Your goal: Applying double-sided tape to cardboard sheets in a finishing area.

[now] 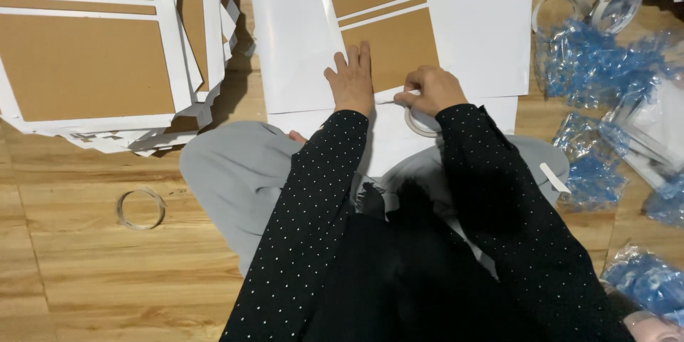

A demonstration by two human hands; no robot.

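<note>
My left hand (351,82) lies flat and open on the light, bendy white sheet (299,35), while my right hand (432,90) pinches the small, stiff tape roll (420,122) by its rim.

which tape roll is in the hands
The tape roll under the right hand, on the white sheet; the empty ring lies alone on the floor, others sit top right.

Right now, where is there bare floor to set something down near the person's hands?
Bare wood floor lies at lower left, between the stack of sheets and the grey knee, around a lone tape ring. The right side is crowded with blue plastic bags. The left hand and right hand fill the white sheet.
</note>
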